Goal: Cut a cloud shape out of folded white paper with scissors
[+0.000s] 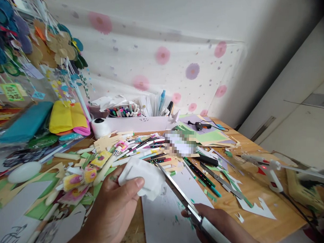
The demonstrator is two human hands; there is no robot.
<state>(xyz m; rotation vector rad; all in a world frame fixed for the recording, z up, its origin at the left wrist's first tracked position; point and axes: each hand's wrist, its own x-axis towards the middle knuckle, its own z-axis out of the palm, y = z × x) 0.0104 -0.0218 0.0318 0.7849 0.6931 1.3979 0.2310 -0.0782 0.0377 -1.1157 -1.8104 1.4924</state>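
My left hand [119,198] pinches a folded piece of white paper [141,175] between thumb and fingers, above the table. In my right hand [219,222] is a pair of metal scissors [182,198], seen almost edge-on, pointing up and left. Their blades run along the paper's right and upper edge; I cannot tell whether they bite into it. The handles are partly hidden by the hand and cut off by the bottom of the view. Under both hands lies a white sheet [161,220] with green marks.
Pens [147,145], paper scraps [56,171] and small painted figures [92,172] crowd the wooden table [281,207]. A white glue gun [269,171] with a red light stands at right. A grey bladed tool [221,180] lies nearer. Behind is a pen box [137,124].
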